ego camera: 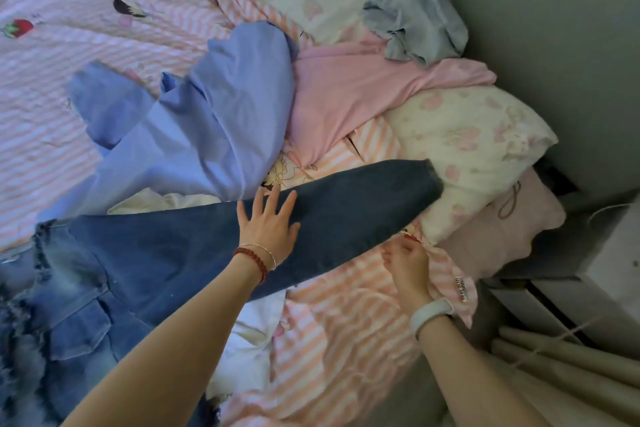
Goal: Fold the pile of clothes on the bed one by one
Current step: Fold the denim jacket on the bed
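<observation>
1. A pair of dark blue denim jeans (pixel 194 253) lies stretched across a bed covered by a pink and white striped sheet (pixel 346 340) printed with cartoon figures; one leg runs towards the right, its hem just beside a cream pillow with pink flowers (pixel 478 135).
2. The left hand (pixel 270 222) rests flat on that jeans leg, fingers straight and spread, holding nothing. Its wrist bears a red bead bracelet (pixel 251 262).
3. The right hand (pixel 407 265) is at the bed's right edge, fingers curled, pinching the striped sheet just below the jeans. A white band (pixel 433 314) wraps its wrist.
4. Beyond the jeans lie a crumpled light blue shirt (pixel 207 121), a pink garment (pixel 353 94) beside it, and a grey garment (pixel 415 28) farther back.
</observation>
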Demonstrator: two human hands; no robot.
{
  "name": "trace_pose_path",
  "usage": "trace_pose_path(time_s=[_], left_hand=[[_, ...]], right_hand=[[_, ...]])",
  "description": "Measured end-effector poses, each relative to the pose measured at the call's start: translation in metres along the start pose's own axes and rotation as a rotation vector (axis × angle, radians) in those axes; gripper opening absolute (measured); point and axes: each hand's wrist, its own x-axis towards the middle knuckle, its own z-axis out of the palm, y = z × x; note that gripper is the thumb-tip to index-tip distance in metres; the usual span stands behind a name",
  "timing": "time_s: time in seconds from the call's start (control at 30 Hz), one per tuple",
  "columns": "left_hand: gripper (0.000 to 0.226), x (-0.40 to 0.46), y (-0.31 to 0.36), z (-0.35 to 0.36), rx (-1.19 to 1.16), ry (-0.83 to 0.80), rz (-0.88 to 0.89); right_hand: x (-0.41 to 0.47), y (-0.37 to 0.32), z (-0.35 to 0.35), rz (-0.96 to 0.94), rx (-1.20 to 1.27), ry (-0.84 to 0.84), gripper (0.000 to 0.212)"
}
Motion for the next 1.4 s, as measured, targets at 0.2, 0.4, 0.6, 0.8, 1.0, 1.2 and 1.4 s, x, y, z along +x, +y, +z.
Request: trace_pose_path(time_s=[0.2, 0.4, 0.6, 0.8, 1.0, 1.2, 1.4], left_hand=[[0.059, -0.022, 0.012, 0.030, 0.116, -0.070, -0.044], [0.052, -0.023, -0.006, 0.009, -0.293, 0.018, -0.069], [0.030, -0.127, -0.099, -0.014, -1.146, 0.494, -0.380], [0.030, -0.263, -0.239, -0.003, -1.814, 0.587, -0.730], [0.048, -0.339, -0.357, 0.058, -2.001, 0.585, -1.069], [0.025, -0.320, -0.400, 0.112, -1.612, 0.455, -1.065], [0.046, -0.269, -0.401, 0.104, -1.172, 0.408, -0.988]], right_hand=[[0.000, -0.029, 0.027, 0.106, 0.504, -0.013, 0.012], [-0.041, -0.059, 0.036, -0.430, 0.252, 0.113, 0.012], [-0.129, -0.083, 0.094, -0.995, 0.021, -0.026, 0.028], [-0.287, -0.051, 0.208, -1.398, -0.077, -0.430, 0.026], [-0.372, 0.062, 0.297, -1.227, -0.739, -1.002, 0.045], [-0.345, 0.111, 0.303, -1.100, -1.020, -0.683, 0.053], [-0.303, 0.094, 0.287, -1.139, -1.047, -0.272, 0.040]])
